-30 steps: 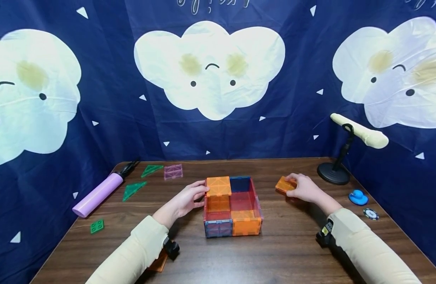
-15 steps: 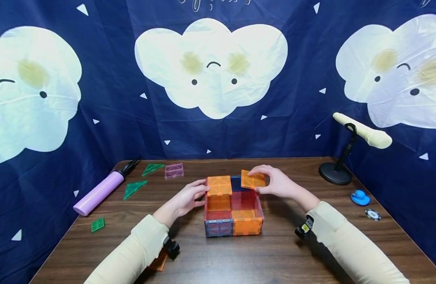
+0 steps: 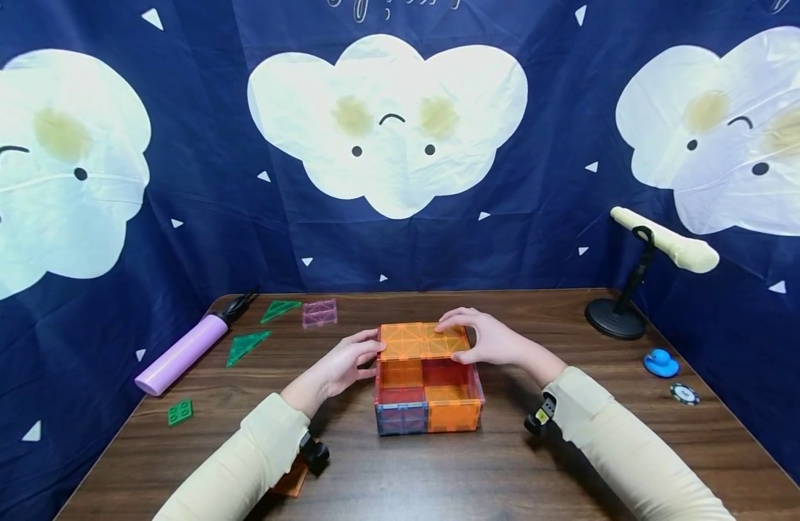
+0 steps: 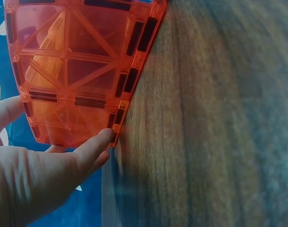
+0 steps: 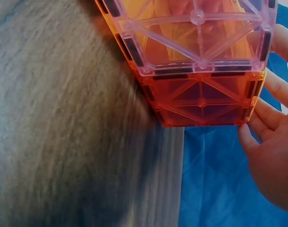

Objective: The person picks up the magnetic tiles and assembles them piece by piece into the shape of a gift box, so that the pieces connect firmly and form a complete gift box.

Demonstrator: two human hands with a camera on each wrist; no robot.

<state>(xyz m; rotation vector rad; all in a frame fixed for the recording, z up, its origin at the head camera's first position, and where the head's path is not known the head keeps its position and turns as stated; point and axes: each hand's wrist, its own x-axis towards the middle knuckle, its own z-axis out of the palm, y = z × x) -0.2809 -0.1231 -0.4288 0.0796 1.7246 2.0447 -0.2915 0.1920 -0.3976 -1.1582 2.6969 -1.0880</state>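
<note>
An open-topped box of translucent magnetic tiles, in orange, red and blue, stands mid-table in the head view. One orange magnetic tile lies flat over its back left part. Beside that, a second orange magnetic tile covers the back right part, pinched by my right hand between thumb and fingers. My left hand touches the box's left side near the back corner, fingers extended. In the left wrist view, fingertips meet the red-orange wall. The front half of the box top is uncovered.
Orange tiles lie partly under the left forearm. Green triangle tiles, a purple tile, a green brick and a lilac pump are left. Right are a microphone stand, blue toy hat and poker chip.
My right hand has carried an orange tile left from the table and laid it on the box beside the other orange tile. My left hand has stayed at the box's side.
</note>
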